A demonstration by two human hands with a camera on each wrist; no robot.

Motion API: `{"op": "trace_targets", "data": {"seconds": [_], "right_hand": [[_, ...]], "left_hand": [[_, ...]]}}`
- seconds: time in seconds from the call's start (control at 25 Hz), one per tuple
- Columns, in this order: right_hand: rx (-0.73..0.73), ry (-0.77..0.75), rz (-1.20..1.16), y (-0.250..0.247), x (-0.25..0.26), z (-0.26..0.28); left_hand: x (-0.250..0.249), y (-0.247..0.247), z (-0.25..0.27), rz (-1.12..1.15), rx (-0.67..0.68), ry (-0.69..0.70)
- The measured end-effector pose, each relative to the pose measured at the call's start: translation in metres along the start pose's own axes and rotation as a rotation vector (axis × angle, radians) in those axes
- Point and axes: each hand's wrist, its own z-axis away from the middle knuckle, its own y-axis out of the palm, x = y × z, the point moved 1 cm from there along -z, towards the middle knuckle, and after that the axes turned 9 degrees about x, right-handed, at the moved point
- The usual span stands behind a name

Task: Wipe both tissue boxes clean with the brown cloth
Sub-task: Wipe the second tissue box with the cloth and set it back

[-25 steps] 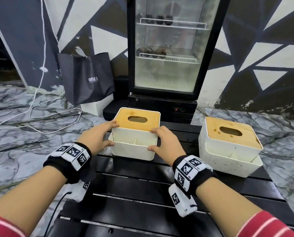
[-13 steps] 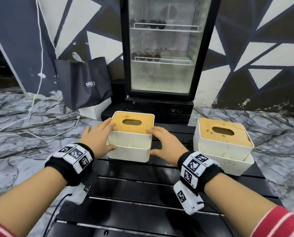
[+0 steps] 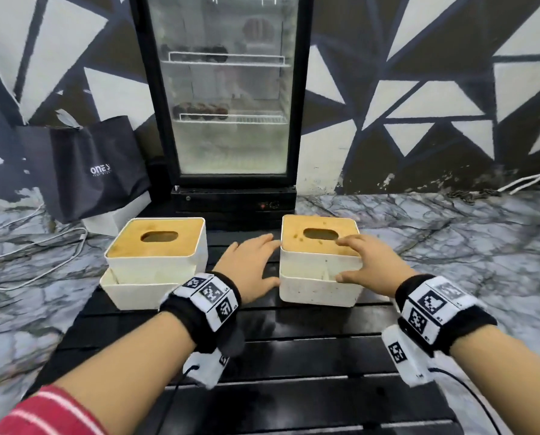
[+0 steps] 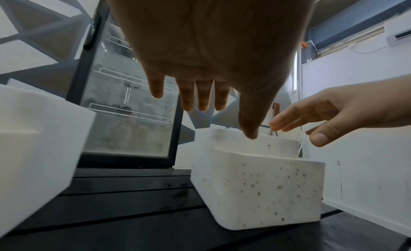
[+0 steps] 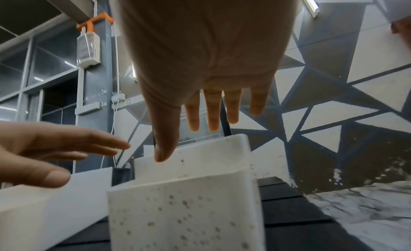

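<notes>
Head view shows us two tissue boxes side by side on a black slatted table (image 3: 294,340), each white with a wooden lid and an oval slot. We have our left hand (image 3: 250,265) in the gap between them, fingers straight and held together, stretched toward the left wall of the right tissue box (image 3: 319,277); whether the fingertips touch that wall we cannot tell. Our right hand (image 3: 372,262) reaches over the near right corner of the same box, fingers straight and slightly spread above the lid, thumb low beside the front wall. Neither hand holds anything.

From the left wrist we see the right tissue box (image 4: 255,189) speckled with dark spots on its lower tray, our left hand (image 4: 211,52) flat above it, and the right hand (image 4: 333,114) coming in from the side with the thumb apart from the fingers. The right wrist gives us the same speckled wall close up (image 5: 184,210).

The left tissue box (image 3: 155,262) stands untouched just beside our left wrist. We see no brown cloth in any view. Behind the table stand a glass-door fridge (image 3: 231,105) and a black bag (image 3: 96,171) on the marbled floor.
</notes>
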Motion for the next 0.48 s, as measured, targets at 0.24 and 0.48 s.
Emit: {"op": "trace_targets", "data": {"seconds": [0.24,0.48], "right_hand": [[0.062,-0.031,0.062,0.012,-0.027,0.0],[-0.058,-0.028,0.016,0.018,-0.028,0.002]], "left_hand": [[-0.03,0.015,-0.027,-0.012,0.002,0.035],[-0.027,0.023,-0.032,0.071,-0.062,0.046]]}}
